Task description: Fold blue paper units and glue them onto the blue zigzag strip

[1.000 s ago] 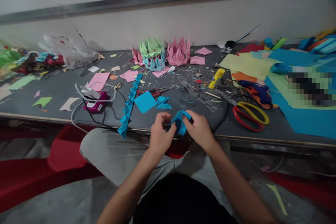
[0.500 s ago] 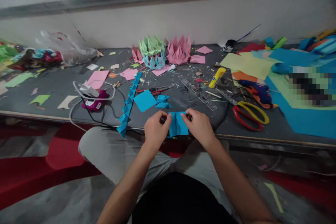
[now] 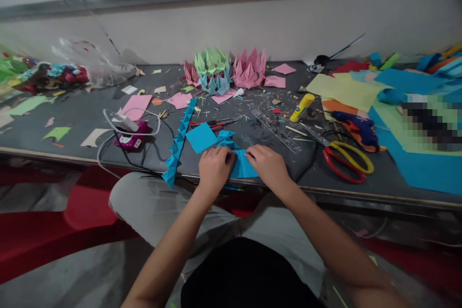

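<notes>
A creased piece of blue paper lies between my two hands at the table's front edge. My left hand is closed on its left side, thumb and fingers pinching the upper corner. On the opposite side my right hand pinches the upper right part. Just beyond my left hand are a flat blue paper square and some folded blue paper pieces. A strip of joined blue folded triangles runs to the left of them, its near end over the table edge.
Scissors, a glue gun, a glue stick and a clear ruler lie to the right. Folded paper crowns stand by the wall. A purple power socket with cables sits left. Paper scraps are scattered about.
Both hands have moved slightly away from me with the blue paper, which now lies lower against the table. The view has shifted a little.
</notes>
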